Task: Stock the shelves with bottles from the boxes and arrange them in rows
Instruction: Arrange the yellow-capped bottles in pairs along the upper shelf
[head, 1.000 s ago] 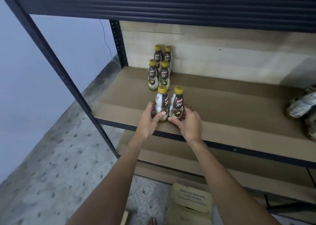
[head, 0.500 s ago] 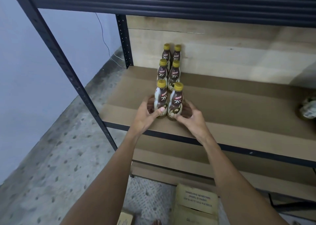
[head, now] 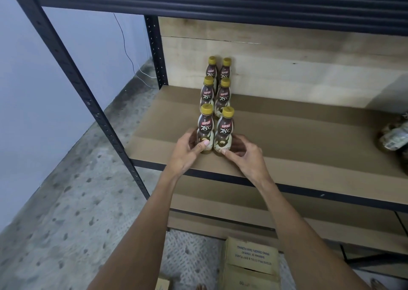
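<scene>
Gripping the front left bottle [head: 205, 130] low on its body with the left hand [head: 187, 155]: thumb pressed flat on the front of the base, other fingers curled round the bottle's left side. Gripping the front right bottle [head: 225, 135] likewise with the right hand [head: 245, 157]: one fingertip on the front of the base, remaining fingers curled round the right side. Both bottles upright, touching side by side, brown with yellow caps, standing on the cardboard-lined shelf [head: 309, 148] a little back from its front edge, toward the left end.

Directly behind, a middle pair [head: 207, 93], then a back pair [head: 211, 69] just before the wooden back panel [head: 287, 73]. Six bottles counted in all: two columns, three rows, all upright, labels facing forward.

Far right on the same shelf, well apart: a plastic-wrapped bundle [head: 395, 135] of bottles lying down, cut by the frame edge, number impossible to count.

Below, on the floor [head: 66, 201] before the lower shelf [head: 287, 208]: one cardboard box [head: 251, 261] with print upside down, contents not visible. At the bottom edge, a corner of a second box [head: 162, 285], contents likewise unseen. Two boxes counted.

Dark metal upright [head: 88, 104] on the left, pale wall [head: 22, 91] beyond, thin cable [head: 125, 47] hanging down it.
</scene>
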